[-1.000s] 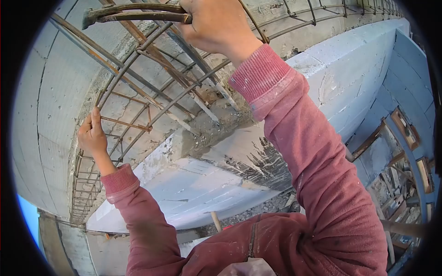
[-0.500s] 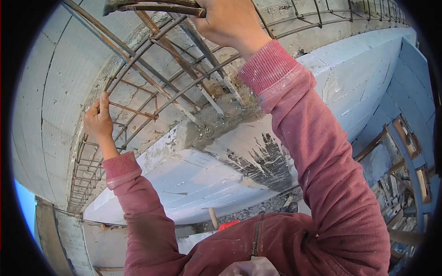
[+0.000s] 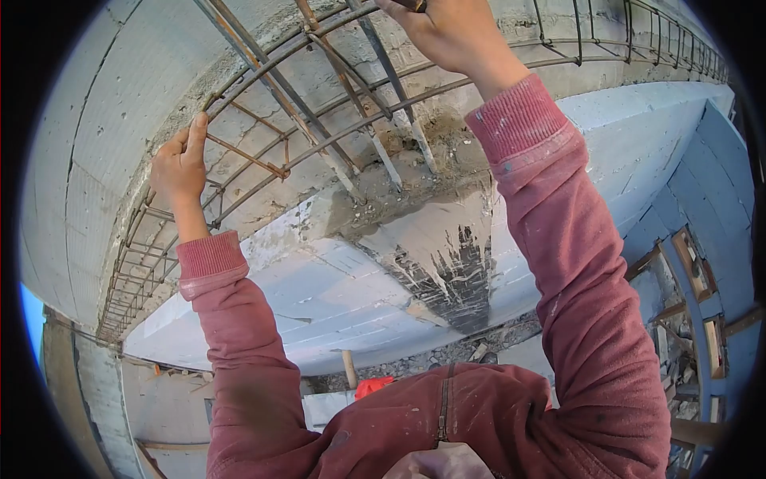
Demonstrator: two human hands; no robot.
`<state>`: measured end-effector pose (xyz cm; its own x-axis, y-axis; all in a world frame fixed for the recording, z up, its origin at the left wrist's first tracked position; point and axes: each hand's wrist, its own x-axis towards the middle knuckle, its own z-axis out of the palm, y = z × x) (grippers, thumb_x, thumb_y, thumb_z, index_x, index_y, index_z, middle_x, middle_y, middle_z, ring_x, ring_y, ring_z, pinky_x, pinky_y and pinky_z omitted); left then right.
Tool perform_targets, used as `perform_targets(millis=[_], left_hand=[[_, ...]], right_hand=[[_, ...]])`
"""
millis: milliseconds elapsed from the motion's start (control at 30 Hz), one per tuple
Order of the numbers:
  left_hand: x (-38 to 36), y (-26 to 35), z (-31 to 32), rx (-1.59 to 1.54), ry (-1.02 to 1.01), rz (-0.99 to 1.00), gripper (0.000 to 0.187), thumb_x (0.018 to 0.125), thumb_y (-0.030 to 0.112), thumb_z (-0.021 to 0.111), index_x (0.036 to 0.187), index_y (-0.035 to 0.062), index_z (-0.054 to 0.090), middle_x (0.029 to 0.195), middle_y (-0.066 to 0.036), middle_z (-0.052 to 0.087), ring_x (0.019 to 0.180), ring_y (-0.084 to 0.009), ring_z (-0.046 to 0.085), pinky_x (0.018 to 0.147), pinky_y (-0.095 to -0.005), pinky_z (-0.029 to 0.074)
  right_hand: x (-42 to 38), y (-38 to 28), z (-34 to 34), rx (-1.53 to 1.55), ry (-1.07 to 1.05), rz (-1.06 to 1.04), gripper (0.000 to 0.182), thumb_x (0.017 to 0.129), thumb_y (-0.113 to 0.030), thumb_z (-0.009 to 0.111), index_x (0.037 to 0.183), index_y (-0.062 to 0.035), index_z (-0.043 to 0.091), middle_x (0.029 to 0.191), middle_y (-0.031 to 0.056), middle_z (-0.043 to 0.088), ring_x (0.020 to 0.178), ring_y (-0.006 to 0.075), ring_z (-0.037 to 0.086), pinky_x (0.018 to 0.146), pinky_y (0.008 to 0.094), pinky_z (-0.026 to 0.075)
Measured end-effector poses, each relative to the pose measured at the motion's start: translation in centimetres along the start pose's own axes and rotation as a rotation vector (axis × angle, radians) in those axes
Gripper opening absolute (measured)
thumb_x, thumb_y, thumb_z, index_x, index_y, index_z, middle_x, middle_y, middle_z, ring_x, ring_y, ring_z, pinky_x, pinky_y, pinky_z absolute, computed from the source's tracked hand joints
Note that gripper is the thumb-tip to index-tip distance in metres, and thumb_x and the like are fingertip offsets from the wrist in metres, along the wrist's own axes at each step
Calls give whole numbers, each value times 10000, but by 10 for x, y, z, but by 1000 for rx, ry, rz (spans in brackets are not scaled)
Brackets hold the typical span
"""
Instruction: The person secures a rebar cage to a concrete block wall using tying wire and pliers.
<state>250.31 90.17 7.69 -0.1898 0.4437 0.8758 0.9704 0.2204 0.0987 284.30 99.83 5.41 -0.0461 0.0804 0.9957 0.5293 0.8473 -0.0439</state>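
Note:
My left hand [image 3: 179, 168] is closed round a bar at the near side of the rebar cage [image 3: 259, 166], its thumb pointing up along the steel. At the top edge, my right hand [image 3: 456, 38] is closed on a dark tool [image 3: 413, 4]; only a short end of it shows, so its kind cannot be told. Several upright rebars [image 3: 381, 62] rise through the cage between my hands, their lower ends coated in pale concrete. The fingers of my right hand are partly cut off by the frame.
A concrete wall [image 3: 120, 136] curves along the left. Below the cage runs a pale block wall [image 3: 263, 303] with a dark-smeared patch [image 3: 459, 279]. At lower right lie timber frames [image 3: 694, 263] and debris. A red object [image 3: 373, 387] and a wooden stake [image 3: 349, 369] show low down.
My view has shifted, so the cage sits higher in it. My right hand has moved up and right, carrying the dark tool mostly out of frame. My left hand stays on the cage.

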Motion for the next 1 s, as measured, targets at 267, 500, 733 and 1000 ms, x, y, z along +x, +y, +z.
perform_targets(millis=[267,500,733,1000], left_hand=[[1,4,-9,22,-125,-18,653,731,765,471,871,186,738,699,-97,653,738,-268,636,668,-370,465],[-3,-2,0,8,3,21,624,743,751,475,838,192,736,646,-78,623,688,-255,615,632,-352,443],[-1,4,-3,-30,-24,-2,669,704,782,489,715,153,719,585,-73,604,605,-258,595,564,-358,432],[-4,7,-9,4,-65,3,633,736,752,485,748,161,710,606,-66,587,626,-247,588,587,-355,427]], right_hand=[[-131,-70,-102,820,-370,933,362,979,-247,449,1206,19,543,1014,99,625,888,189,638,779,290,495],[-370,-128,-189,401,-758,2108,302,939,-277,503,1003,14,551,901,124,649,708,184,634,561,296,496],[-345,-107,-191,547,-624,2171,361,940,-251,482,1134,53,493,968,172,645,805,265,655,682,395,560],[-192,-82,-97,983,-919,1732,441,954,-278,470,1253,46,449,1088,173,610,973,306,626,778,437,544]])
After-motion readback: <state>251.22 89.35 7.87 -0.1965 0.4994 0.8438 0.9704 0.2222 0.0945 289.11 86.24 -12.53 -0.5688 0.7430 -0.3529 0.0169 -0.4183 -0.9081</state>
